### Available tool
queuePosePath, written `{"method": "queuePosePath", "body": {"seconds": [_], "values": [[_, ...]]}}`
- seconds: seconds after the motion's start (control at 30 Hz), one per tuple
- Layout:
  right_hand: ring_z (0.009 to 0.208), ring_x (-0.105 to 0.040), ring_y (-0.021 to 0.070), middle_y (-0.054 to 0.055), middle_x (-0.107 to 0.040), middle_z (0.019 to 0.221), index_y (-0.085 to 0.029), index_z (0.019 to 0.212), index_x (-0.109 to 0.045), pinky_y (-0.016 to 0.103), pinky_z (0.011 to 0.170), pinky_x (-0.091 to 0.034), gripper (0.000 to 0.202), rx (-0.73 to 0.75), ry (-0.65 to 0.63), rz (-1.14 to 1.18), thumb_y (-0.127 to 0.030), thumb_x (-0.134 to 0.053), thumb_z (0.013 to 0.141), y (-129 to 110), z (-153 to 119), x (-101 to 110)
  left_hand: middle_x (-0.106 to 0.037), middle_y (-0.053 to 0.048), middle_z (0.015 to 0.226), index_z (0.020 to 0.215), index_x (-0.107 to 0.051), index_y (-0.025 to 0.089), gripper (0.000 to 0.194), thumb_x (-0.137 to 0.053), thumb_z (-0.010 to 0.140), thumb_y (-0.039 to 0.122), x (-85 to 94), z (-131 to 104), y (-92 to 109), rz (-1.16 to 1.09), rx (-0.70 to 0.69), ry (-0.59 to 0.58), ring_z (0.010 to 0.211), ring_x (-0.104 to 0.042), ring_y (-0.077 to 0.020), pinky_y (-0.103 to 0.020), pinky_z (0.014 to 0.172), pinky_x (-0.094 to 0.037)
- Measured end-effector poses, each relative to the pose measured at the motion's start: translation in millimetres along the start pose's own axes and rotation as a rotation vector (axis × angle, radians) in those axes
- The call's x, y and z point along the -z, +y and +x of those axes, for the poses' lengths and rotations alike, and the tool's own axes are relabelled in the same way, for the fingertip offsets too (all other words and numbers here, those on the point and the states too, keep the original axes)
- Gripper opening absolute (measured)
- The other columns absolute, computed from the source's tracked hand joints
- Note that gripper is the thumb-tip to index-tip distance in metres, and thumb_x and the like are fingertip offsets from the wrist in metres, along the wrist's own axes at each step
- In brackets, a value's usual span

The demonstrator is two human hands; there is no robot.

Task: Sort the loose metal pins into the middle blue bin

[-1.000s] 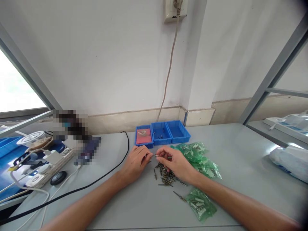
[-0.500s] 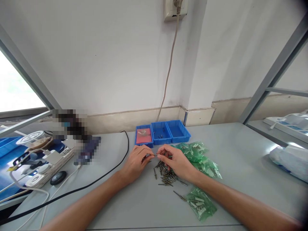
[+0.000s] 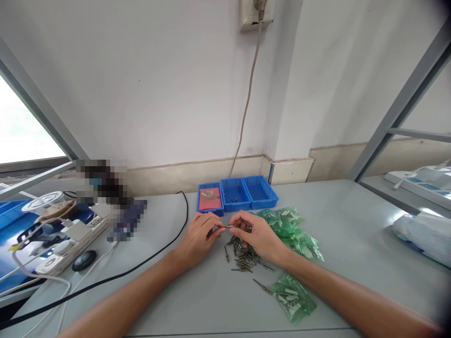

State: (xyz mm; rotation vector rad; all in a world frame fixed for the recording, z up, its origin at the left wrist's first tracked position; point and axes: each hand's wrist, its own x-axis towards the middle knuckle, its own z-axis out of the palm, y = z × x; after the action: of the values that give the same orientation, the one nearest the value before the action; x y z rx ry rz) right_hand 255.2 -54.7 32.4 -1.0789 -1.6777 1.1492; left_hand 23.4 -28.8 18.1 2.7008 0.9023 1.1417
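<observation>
Over the grey table, my left hand [image 3: 201, 235] and my right hand [image 3: 260, 238] meet fingertip to fingertip, both closed. Between them they pinch a small rivet-like metal pin [image 3: 228, 226], one end in each hand; the fingers cover part of it. Just below my right hand lies a loose pile of similar metal pins [image 3: 244, 259], partly hidden by that hand. A single pin [image 3: 262, 286] rests nearer the front, beside a green plastic bag [image 3: 293, 300] with more parts inside. Other green bags [image 3: 282, 220] lie behind my right wrist.
Three blue trays stand behind my hands: one with a red sheet [image 3: 210, 201], a middle tray [image 3: 237, 207] with a few small parts, and a right tray [image 3: 270, 204]. A black cable [image 3: 141, 264] crosses at left, near a power strip [image 3: 97, 224] and a round black object [image 3: 84, 260].
A little more of the metal pin shows between the fingertips. Both hands keep nearly the same place, and the pile and bags have not moved.
</observation>
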Motion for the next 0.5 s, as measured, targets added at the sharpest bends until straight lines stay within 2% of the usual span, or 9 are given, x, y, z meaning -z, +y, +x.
{"method": "queuePosePath", "body": {"seconds": [0.27,0.43,0.5], "values": [[0.061,-0.060,0.0154,-0.002,-0.061,0.078,-0.025,0.098,-0.063,0.029,0.058,-0.052,0.022,-0.007,0.049,0.027,-0.047,-0.061,0.101,0.9,0.5,1.7,-0.072,-0.006,0.103,0.103,-0.064,0.020,0.013,-0.055,0.109,0.026,0.1,0.4,1.7,-0.006,0.014,0.005,0.098,-0.067,-0.0191,-0.036,0.089,-0.046],[0.087,-0.071,0.0218,0.009,-0.073,0.114,-0.024,0.091,-0.056,0.032,0.059,-0.058,0.032,0.017,0.154,0.133,-0.054,-0.064,0.097,0.1,4.4,4.2,-0.070,-0.004,0.099,0.104,-0.062,0.020,0.013,-0.051,0.110,0.025,1.7,0.6,1.8,0.040,0.065,-0.004,0.088,-0.064,-0.0180,-0.035,0.085,-0.045],[0.089,-0.072,0.0230,0.011,-0.074,0.116,-0.024,0.089,-0.052,0.031,0.057,-0.057,0.034,0.009,0.191,0.157,-0.054,-0.065,0.096,-1.4,6.1,5.5,-0.068,-0.003,0.095,0.103,-0.060,0.020,0.014,-0.049,0.109,0.025,3.6,1.3,3.5,0.048,0.089,-0.013,0.082,-0.061,-0.0176,-0.035,0.083,-0.045]]}}
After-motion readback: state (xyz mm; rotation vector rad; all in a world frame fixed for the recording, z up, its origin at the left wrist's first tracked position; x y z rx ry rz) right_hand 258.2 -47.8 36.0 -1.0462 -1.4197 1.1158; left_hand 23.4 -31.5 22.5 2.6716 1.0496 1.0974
